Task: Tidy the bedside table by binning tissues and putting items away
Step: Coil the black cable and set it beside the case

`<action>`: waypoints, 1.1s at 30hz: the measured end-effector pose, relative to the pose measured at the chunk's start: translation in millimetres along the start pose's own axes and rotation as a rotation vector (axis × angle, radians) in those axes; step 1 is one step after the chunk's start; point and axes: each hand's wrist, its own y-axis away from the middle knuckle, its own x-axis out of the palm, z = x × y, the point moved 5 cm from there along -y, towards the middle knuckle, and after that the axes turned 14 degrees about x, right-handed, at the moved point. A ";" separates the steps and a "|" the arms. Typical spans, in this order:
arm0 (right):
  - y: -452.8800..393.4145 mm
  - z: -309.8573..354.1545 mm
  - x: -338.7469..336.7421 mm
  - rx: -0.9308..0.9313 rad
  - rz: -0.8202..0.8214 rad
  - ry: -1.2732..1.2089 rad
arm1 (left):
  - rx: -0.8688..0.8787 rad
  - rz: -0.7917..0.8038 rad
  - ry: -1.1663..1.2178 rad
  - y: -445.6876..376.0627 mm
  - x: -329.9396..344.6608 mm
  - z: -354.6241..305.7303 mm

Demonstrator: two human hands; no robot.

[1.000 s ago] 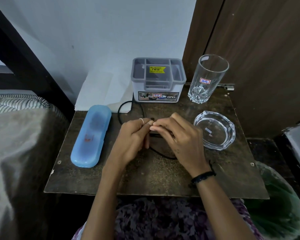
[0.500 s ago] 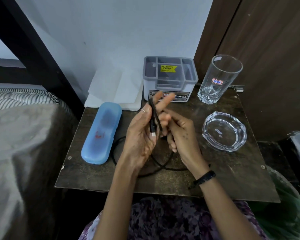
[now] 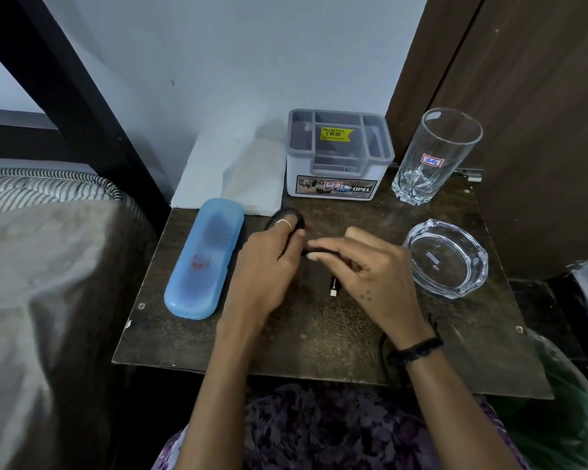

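A black cable (image 3: 333, 287) is wound in loops around the fingers of my left hand (image 3: 269, 266), which is closed on it above the middle of the bedside table (image 3: 319, 334). My right hand (image 3: 370, 276) pinches the same cable just right of the left hand; a plug end hangs below its fingers. Another stretch of cable runs under my right wrist to the table's front edge. A blue oblong case (image 3: 204, 259) lies at the table's left. White tissues (image 3: 231, 178) lean against the wall behind it.
A grey compartment organiser (image 3: 340, 157) stands at the back centre, a tall empty glass (image 3: 435, 157) at the back right, and a glass ashtray (image 3: 445, 259) on the right. A bed lies to the left. A green-lined bin (image 3: 564, 418) sits low right.
My hands have dropped from a raised position back down close to the table. More of the cable is now coiled around my left fingers, and less lies loose on the table.
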 end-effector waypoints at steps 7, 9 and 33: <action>-4.8 -16.9 -5.9 0.119 -0.011 -0.262 | -0.206 0.156 0.705 -3.3 17.3 -10.9; -7.0 -19.5 -2.0 0.193 0.016 -0.370 | -0.228 0.117 0.891 -2.4 15.4 -10.0; 1.2 4.2 18.8 0.114 0.137 0.247 | 0.082 -0.183 -0.134 -0.9 2.5 -21.4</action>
